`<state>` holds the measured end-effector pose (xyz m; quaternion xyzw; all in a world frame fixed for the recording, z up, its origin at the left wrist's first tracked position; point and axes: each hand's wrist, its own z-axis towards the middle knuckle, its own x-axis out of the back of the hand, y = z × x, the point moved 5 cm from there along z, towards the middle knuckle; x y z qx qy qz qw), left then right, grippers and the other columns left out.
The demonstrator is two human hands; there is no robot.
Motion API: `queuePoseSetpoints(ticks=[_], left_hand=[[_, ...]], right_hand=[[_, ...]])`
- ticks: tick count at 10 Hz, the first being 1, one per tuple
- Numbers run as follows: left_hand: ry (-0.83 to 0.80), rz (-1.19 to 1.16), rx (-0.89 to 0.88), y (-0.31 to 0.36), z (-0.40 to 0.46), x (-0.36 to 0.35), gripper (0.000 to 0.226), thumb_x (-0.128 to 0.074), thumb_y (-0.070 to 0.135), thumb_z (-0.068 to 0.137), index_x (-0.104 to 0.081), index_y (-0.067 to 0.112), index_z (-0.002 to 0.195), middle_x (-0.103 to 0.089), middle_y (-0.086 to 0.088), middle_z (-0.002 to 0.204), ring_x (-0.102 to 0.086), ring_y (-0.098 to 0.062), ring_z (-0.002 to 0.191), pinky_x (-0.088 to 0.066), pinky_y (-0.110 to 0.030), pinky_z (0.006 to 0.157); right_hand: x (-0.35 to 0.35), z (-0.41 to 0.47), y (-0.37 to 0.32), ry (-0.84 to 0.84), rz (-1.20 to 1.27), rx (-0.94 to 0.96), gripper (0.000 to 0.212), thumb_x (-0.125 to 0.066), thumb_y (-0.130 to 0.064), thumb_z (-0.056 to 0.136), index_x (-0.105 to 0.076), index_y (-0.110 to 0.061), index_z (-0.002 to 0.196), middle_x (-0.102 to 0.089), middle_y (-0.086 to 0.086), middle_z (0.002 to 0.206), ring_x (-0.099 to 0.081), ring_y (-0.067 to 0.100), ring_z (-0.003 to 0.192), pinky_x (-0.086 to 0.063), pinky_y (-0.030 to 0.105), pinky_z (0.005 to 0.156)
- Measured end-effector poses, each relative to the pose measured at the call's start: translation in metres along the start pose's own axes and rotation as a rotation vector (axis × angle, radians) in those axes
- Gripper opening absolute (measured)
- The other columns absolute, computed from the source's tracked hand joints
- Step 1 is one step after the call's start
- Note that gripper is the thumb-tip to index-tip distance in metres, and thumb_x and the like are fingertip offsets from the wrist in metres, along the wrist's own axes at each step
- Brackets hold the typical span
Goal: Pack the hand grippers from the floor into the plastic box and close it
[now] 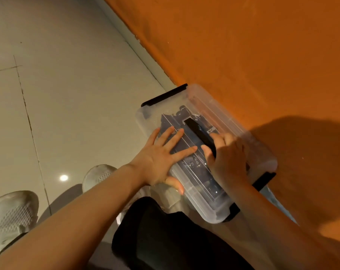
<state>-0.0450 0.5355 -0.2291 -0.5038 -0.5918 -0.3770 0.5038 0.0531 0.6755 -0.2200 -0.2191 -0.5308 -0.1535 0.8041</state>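
A clear plastic box [243,137] with its lid on lies against an orange wall on the floor. Black latches sit at its far end [165,95] and near end [262,181]. Dark hand grippers [184,117] show through the lid. My left hand [165,154] lies flat on the lid with fingers spread and the thumb over the near side edge. My right hand [227,152] rests on the lid at its black top handle [198,131], fingers bent beside it.
The orange wall [243,45] runs right behind the box. Pale floor tiles [67,94] stretch to the left. My white shoes [11,215] and a dark trouser knee [165,236] are at the bottom.
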Motion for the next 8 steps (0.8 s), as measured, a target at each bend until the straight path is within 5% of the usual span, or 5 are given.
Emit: queuePoseSetpoints(ticks=[3, 4, 5, 7, 8], left_hand=[[-0.119, -0.008, 0.108, 0.014, -0.017, 0.01, 0.093, -0.023, 0.081, 0.074, 0.028, 0.037, 0.138, 0.027, -0.013, 0.152, 0.021, -0.034, 0.141, 0.012, -0.05, 0.112], [0.009, -0.143, 0.113, 0.02, -0.051, 0.026, 0.077, -0.038, 0.06, 0.091, 0.003, 0.03, 0.148, -0.009, -0.016, 0.157, -0.01, -0.033, 0.144, -0.006, -0.043, 0.115], [0.213, -0.159, 0.192, 0.009, -0.104, 0.075, 0.058, -0.058, 0.042, 0.086, -0.043, 0.019, 0.137, -0.059, -0.012, 0.126, -0.059, -0.033, 0.112, -0.048, -0.046, 0.091], [0.5, -0.239, 0.617, 0.005, -0.228, 0.188, 0.033, -0.055, 0.04, 0.091, -0.061, 0.021, 0.118, -0.068, 0.004, 0.1, -0.065, -0.017, 0.085, -0.051, -0.027, 0.069], [0.54, -0.259, 0.763, 0.027, -0.275, 0.22, 0.033, -0.052, 0.043, 0.091, -0.059, 0.026, 0.118, -0.065, 0.01, 0.102, -0.059, -0.007, 0.085, -0.039, -0.018, 0.063]], right_hand=[[-0.006, -0.001, 0.002, -0.065, -0.109, -0.002, 0.042, -0.044, -0.043, 0.094, -0.058, -0.014, 0.12, -0.059, 0.011, 0.106, -0.05, 0.032, 0.101, -0.032, 0.042, 0.082], [-0.009, 0.001, 0.004, -0.223, -0.112, -0.06, 0.048, -0.036, -0.046, 0.097, -0.046, -0.019, 0.134, -0.051, 0.008, 0.126, -0.039, 0.029, 0.119, -0.024, 0.042, 0.093], [-0.001, -0.001, 0.001, -0.274, -0.099, -0.036, 0.052, -0.034, -0.048, 0.097, -0.043, -0.017, 0.138, -0.05, 0.008, 0.128, -0.037, 0.029, 0.122, -0.027, 0.045, 0.099], [0.047, -0.009, -0.03, -0.649, 0.091, -0.159, 0.07, -0.047, -0.051, 0.092, -0.016, -0.023, 0.149, -0.02, 0.01, 0.152, -0.022, 0.034, 0.137, -0.024, 0.047, 0.109], [0.102, -0.007, -0.088, -0.697, 0.389, 0.005, 0.064, -0.058, -0.04, 0.09, -0.031, -0.02, 0.144, -0.036, 0.011, 0.144, -0.041, 0.029, 0.127, -0.038, 0.04, 0.1]])
